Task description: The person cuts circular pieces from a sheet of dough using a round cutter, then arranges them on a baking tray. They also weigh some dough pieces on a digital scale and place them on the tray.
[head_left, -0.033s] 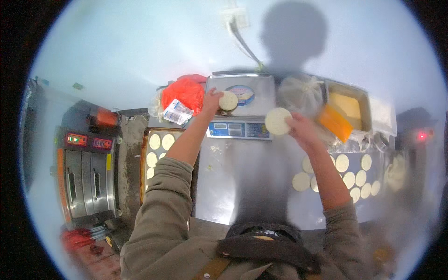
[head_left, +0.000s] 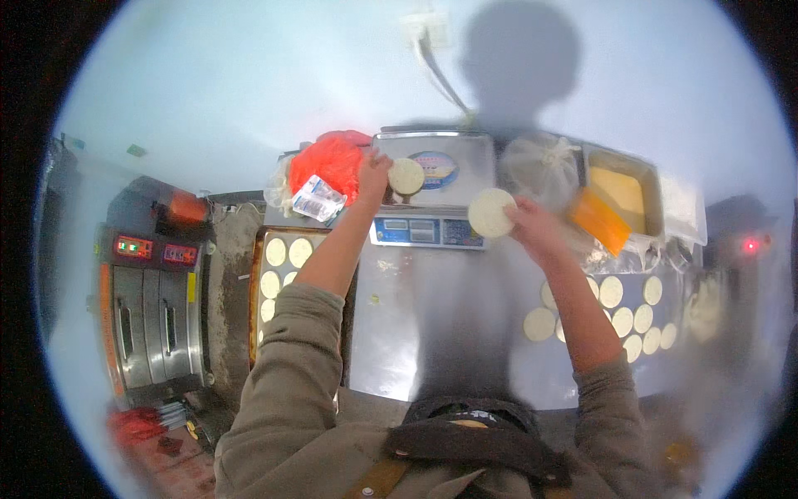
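Disc [head_left: 490, 213] near right edge of scale [head_left: 440, 196]

A pale bluish wall [head_left: 249, 91] rose behind a metal table [head_left: 378, 320] marked by a bright reflection [head_left: 395, 366]. Right of a white fitting [head_left: 424, 27] and its cable [head_left: 441, 77], the wall bore a dark, rounded shadow [head_left: 522, 58]. At left stood a two-door metal cabinet [head_left: 151, 326]; reddish floor [head_left: 170, 471] showed at lower left; at far right glowed a small red light [head_left: 751, 245].

Bright, cool light; a soft-edged head shadow [head_left: 522, 62] darkens the wall [head_left: 274, 75] at upper centre. White glare lies on the worktop [head_left: 386, 337], lower centre. Fisheye distortion bends edges; the right margin is hazily blurred.
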`<state>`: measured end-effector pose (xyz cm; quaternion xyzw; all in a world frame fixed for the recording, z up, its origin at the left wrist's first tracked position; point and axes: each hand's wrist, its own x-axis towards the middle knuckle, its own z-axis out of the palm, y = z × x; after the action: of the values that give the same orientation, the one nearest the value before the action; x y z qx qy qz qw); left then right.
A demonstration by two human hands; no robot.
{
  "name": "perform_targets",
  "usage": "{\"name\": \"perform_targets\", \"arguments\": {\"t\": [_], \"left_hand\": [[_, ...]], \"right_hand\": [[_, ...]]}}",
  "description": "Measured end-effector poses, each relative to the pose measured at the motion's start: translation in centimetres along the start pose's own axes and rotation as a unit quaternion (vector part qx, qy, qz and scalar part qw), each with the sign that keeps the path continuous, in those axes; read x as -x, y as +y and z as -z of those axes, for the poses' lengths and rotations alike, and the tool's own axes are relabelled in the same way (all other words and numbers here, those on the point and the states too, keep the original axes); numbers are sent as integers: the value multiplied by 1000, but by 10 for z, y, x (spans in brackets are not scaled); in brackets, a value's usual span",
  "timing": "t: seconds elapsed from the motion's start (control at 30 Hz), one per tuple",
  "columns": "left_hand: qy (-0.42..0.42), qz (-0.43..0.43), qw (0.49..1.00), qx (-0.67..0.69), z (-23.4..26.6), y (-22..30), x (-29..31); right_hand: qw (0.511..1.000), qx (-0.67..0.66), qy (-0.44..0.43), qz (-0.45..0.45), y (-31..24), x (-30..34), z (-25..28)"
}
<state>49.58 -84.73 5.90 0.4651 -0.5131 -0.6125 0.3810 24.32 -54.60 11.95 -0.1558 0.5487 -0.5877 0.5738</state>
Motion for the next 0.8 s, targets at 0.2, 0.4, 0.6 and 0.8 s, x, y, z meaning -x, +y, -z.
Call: {"name": "perform_targets", "arguments": {"t": [0.2,0.4,0.6,0.8], "left_hand": [[43,-131,990,36,99,-4,57],[126,5,992,4,172,-67,258],[-4,171,984,-43,160,-121,413],[-52,177,982,-49,156,-136,431]], "right_hand": [[998,65,16,12,13,-67,-56],[999,30,25,19,15,-125,-56],[994,54,96,19,12,-173,-67],[890,385,206,133,24,-179,-64]]}}
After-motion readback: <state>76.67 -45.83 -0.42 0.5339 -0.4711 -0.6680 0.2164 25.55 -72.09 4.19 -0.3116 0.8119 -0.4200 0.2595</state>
